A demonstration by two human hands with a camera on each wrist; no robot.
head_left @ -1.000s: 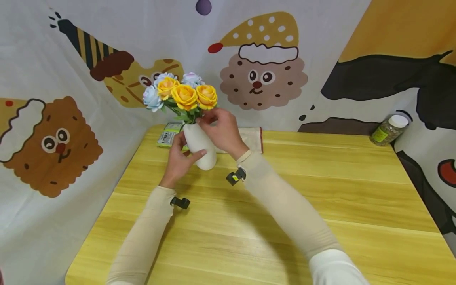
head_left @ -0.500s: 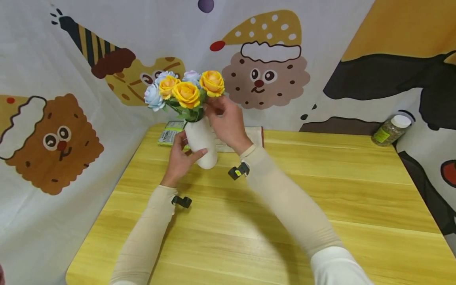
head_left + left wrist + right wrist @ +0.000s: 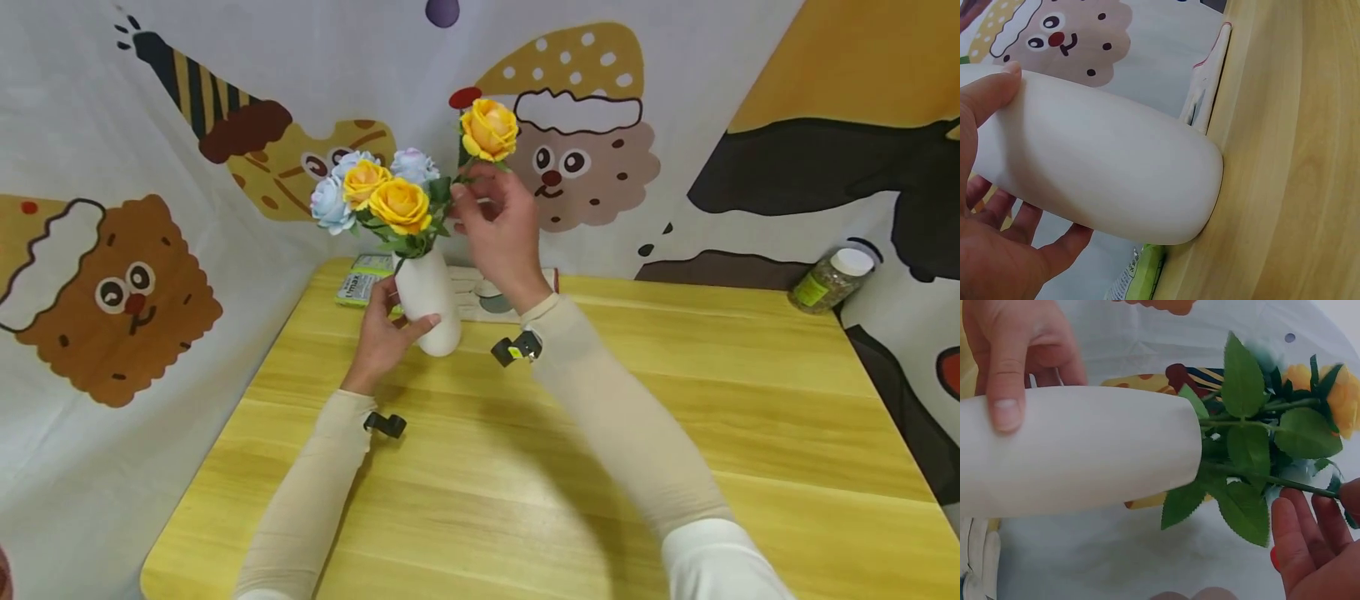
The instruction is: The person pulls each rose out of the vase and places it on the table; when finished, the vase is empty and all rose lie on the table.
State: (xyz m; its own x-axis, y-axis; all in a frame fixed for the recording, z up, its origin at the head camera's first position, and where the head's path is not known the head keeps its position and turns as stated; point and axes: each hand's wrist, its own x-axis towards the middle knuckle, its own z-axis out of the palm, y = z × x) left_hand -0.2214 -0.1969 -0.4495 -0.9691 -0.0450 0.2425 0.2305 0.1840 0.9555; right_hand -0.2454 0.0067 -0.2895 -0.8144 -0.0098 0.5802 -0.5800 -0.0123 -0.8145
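My left hand grips a white vase around its side, the thumb at the front. In the left wrist view the base of the vase touches the table. My right hand pinches the stem of a yellow artificial rose, raised above and to the right of the bunch. The right wrist view shows this green stem running from the vase mouth to my right fingertips. Other yellow roses and pale blue roses stand in the vase with green leaves.
Behind the vase lie a green and grey packet and what look like white knit gloves with a red edge. A white-lidded jar stands at the far right of the wooden table. A printed cloth hangs behind.
The right-hand yellow rose has risen up and rightward from the bunch, with my right hand on its stem. My left hand keeps its hold on the vase, which stays nearly in place.
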